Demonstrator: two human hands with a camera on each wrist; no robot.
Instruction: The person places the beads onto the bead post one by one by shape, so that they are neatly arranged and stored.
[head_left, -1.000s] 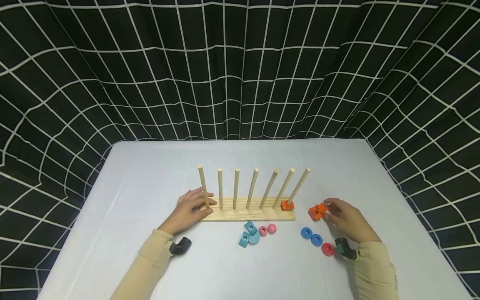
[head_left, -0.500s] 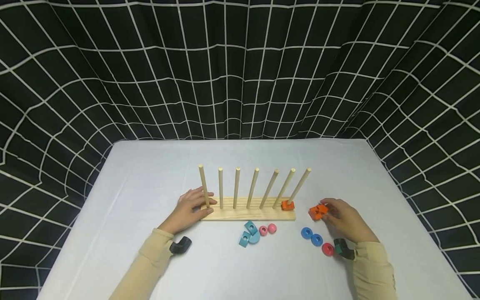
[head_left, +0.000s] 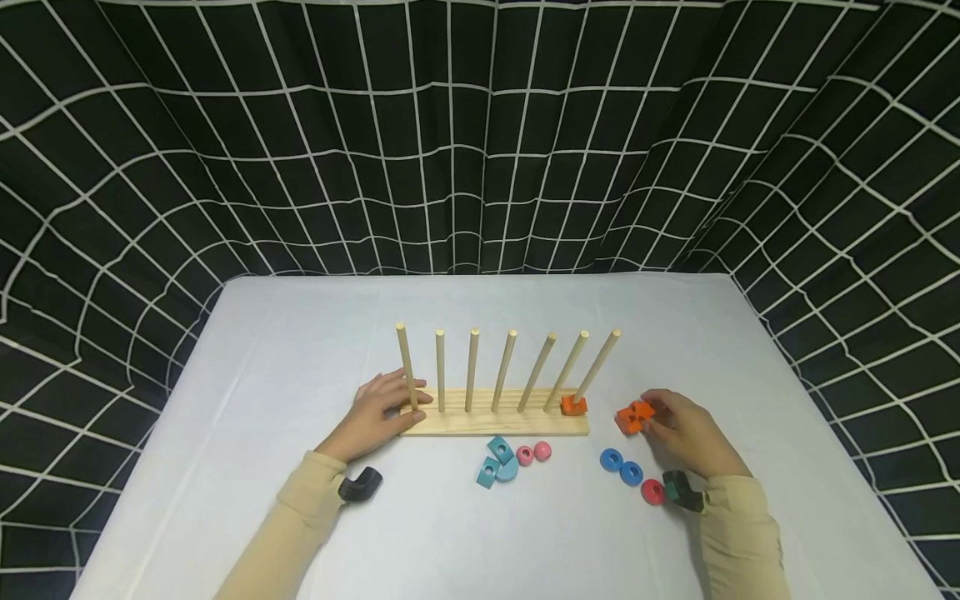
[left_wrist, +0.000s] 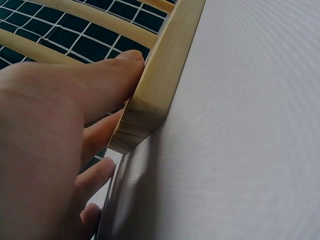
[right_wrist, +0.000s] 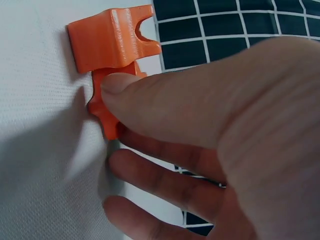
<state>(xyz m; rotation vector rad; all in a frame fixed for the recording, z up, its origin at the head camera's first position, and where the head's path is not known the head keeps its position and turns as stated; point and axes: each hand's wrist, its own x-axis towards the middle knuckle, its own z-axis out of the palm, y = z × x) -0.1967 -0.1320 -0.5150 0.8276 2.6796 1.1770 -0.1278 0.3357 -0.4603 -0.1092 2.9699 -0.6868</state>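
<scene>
Pinching an orange piece between thumb and forefinger of the right hand, with the other fingers apart. Holding it at three o'clock of the wooden rack, against a loose orange block at twelve o'clock in the right wrist view. Gripping the rack's nine o'clock end with the left hand. Showing a seated orange block around the three o'clock peg, teal pieces near the rack at six o'clock.

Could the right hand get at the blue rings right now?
Probably yes: the blue rings lie nearby, nothing between, though the right hand may first need to release the orange piece it pinches.
</scene>
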